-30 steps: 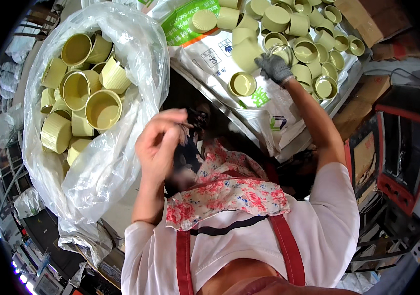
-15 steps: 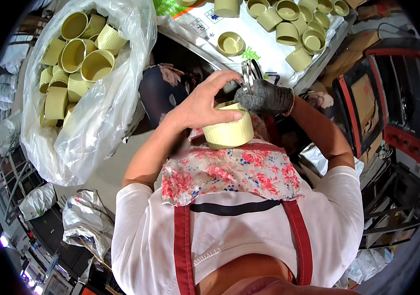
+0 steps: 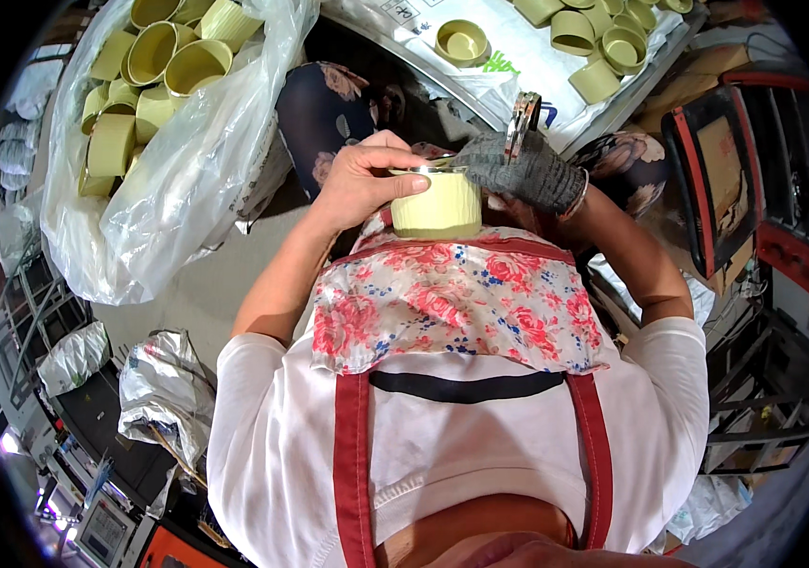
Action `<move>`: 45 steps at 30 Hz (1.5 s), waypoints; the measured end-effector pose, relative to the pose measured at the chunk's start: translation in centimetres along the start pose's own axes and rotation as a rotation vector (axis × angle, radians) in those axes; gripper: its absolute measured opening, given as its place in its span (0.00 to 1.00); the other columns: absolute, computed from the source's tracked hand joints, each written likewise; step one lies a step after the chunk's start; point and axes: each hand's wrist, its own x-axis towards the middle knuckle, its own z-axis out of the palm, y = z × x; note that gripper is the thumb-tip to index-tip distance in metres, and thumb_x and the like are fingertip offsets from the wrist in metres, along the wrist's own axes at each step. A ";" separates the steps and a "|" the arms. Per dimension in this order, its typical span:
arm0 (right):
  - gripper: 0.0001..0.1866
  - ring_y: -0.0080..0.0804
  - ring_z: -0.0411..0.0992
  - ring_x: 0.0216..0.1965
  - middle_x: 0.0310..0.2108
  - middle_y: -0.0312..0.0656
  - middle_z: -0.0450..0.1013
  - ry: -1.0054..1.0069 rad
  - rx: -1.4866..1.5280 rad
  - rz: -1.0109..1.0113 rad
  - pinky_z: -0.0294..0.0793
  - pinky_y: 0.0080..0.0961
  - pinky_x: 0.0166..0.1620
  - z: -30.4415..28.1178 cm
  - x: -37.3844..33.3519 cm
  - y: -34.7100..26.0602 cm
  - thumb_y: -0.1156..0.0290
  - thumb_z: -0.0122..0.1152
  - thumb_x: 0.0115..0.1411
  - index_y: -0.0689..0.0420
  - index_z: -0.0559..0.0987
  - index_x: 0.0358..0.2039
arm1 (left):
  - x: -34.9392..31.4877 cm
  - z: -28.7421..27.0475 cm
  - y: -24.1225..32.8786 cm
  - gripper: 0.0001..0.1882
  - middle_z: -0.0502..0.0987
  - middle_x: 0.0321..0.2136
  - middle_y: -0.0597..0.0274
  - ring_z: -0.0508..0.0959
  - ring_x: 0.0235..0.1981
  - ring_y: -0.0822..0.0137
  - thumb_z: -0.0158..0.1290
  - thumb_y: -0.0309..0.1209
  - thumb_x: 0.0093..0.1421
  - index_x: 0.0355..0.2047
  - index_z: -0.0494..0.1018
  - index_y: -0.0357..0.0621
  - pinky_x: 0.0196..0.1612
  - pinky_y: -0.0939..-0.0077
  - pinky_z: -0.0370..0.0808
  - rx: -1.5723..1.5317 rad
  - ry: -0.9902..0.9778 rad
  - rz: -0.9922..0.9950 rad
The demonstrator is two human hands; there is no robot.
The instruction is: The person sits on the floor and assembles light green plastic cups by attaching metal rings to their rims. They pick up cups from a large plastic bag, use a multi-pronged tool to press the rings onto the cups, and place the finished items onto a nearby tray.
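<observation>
- Cup (image 3: 437, 206), pale green and ribbed, sits by my floral apron (image 3: 456, 293), rim away from me; shiny metal strip (image 3: 440, 169) along that rim
- bare left hand (image 3: 364, 180) grips its left side, thumb in front; gloved right hand (image 3: 523, 172) is at the rim's right end, can't tell if those fingers are closed
- metal rings (image 3: 522, 125) stand over the glove; tilt it and they could slip off
- loosen my left thumb and the cup could roll
- more cups in the plastic bag (image 3: 257, 90), left; others on white sheeting (image 3: 527, 62) ahead

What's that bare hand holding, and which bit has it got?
The left hand holds a yellow-green cup by the upper left of its side.
</observation>
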 end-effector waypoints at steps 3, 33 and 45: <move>0.13 0.36 0.68 0.42 0.41 0.41 0.70 0.010 -0.027 0.030 0.69 0.28 0.44 0.9 -0.4 0.4 0.68 0.52 0.52 0.55 0.74 0.39 | -0.7 -0.1 -1.0 0.11 0.71 0.32 0.66 0.69 0.35 0.74 0.60 0.22 0.45 0.31 0.77 0.37 0.39 0.84 0.66 0.113 0.085 0.051; 0.08 0.35 0.72 0.28 0.25 0.39 0.70 0.043 0.022 0.280 0.71 0.28 0.30 -1.0 4.0 -3.6 0.70 0.53 0.46 0.54 0.74 0.29 | -0.3 0.5 1.2 0.03 0.74 0.24 0.63 0.73 0.25 0.75 0.50 0.24 0.54 0.26 0.70 0.37 0.30 0.83 0.70 -0.712 0.046 -0.414; 0.14 0.42 0.70 0.33 0.29 0.48 0.71 0.002 -0.515 0.643 0.71 0.36 0.37 -4.1 -2.9 20.4 0.70 0.42 0.56 0.53 0.72 0.41 | -2.2 -12.0 6.2 0.13 0.75 0.33 0.63 0.73 0.31 0.75 0.51 0.25 0.54 0.40 0.73 0.35 0.36 0.83 0.70 0.380 1.109 0.130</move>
